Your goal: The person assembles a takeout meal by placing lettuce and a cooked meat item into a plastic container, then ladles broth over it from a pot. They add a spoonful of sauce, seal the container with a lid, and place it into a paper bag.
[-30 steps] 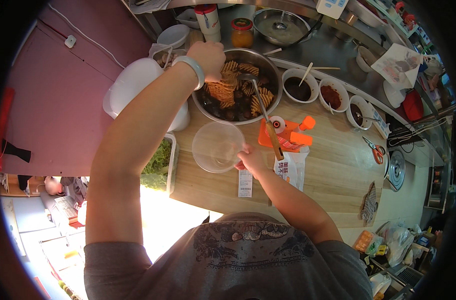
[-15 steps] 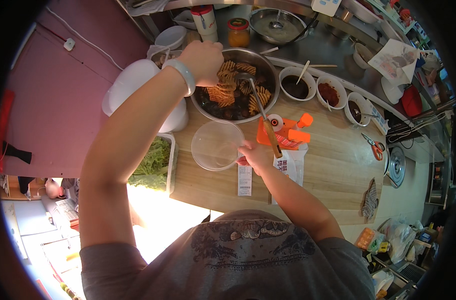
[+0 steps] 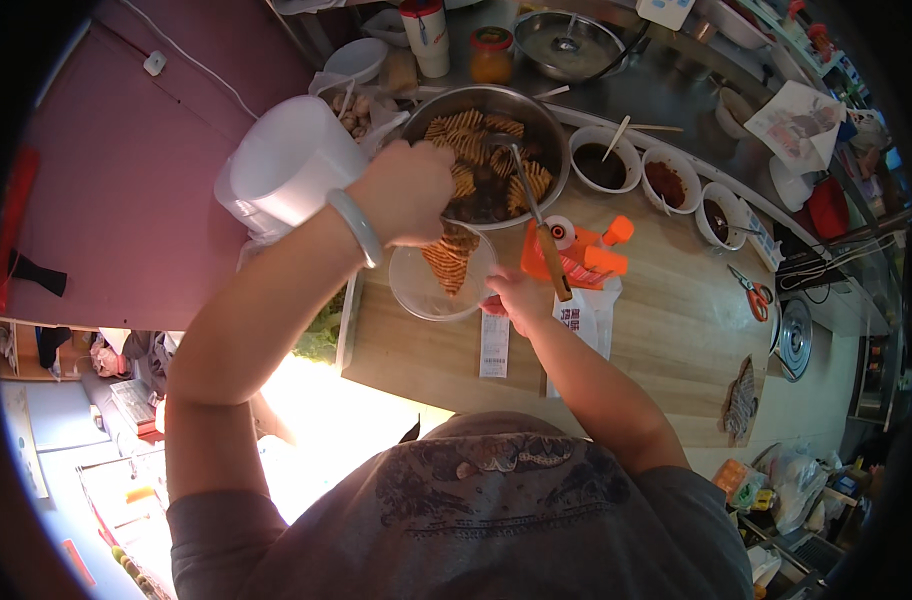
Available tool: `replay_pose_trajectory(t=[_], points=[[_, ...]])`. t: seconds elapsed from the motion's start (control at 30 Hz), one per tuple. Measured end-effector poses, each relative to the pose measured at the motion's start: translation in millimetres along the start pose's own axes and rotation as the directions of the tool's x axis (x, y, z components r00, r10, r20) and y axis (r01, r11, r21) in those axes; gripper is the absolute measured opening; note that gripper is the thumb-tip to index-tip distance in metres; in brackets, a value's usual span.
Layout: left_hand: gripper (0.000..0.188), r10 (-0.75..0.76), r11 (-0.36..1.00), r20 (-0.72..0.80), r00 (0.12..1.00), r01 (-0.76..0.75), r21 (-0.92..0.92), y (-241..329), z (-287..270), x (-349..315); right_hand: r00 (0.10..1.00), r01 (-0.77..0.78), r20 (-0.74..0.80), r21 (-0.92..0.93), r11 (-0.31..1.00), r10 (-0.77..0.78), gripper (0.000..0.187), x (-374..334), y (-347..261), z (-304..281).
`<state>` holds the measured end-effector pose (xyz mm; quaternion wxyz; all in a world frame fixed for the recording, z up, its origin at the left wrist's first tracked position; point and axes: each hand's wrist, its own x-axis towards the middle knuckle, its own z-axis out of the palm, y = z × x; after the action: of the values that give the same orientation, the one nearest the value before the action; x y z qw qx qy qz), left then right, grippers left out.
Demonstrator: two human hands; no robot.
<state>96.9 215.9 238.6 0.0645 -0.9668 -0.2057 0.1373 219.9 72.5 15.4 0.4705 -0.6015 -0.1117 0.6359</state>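
My left hand (image 3: 408,192), with a pale bangle at its wrist, is closed on the upper end of a brown, accordion-cut piece of food (image 3: 448,265), which looks like braised tofu. The piece hangs down into a clear plastic bowl (image 3: 408,288). My right hand (image 3: 517,302) grips that bowl by its right side. Beyond it stands a big metal basin (image 3: 559,160) with more such cut pieces (image 3: 529,187) in dark liquid. A wooden-handled ladle (image 3: 545,245) leans out over the basin's near rim. My left fingertips are partly hidden.
An orange tape dispenser (image 3: 574,262) and a printed receipt (image 3: 494,345) lie close to my right hand. Three sauce bowls (image 3: 604,160) line the far right. White tubs (image 3: 296,165) and a box of lettuce (image 3: 324,330) stand left. Scissors (image 3: 751,290) lie on the right.
My left hand has come from the basin down toward me, bringing a cut piece into the clear bowl. My right hand still holds the bowl.
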Motion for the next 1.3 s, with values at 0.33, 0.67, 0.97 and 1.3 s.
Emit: replay_pose_trajectory(t=[0.33, 0.67, 0.97, 1.3], points=[[0.016, -0.099, 0.982, -0.154, 0.983, 0.072, -0.176, 52, 135, -19, 0.987, 0.137, 0.088, -0.073, 0.988, -0.130, 0.042, 2, 13, -11], [0.031, -0.570, 0.722, -0.313, 0.760, 0.282, -0.632, 63, 151, -94, 0.978, 0.205, 0.070, -0.238, 0.949, -0.194, 0.039, -9, 12, -3], [0.037, -0.623, 0.535, -0.351, 0.699, 0.053, -0.843, 119, 138, -119, 0.963, 0.246, 0.163, -0.229, 0.942, -0.212, 0.039, -119, 10, -82], [0.012, -0.952, 0.083, 0.019, 0.306, 0.316, -0.945, 129, 237, -161, 0.899, 0.209, -0.292, -0.368, 0.906, -0.326, 0.041, -251, 30, -231]])
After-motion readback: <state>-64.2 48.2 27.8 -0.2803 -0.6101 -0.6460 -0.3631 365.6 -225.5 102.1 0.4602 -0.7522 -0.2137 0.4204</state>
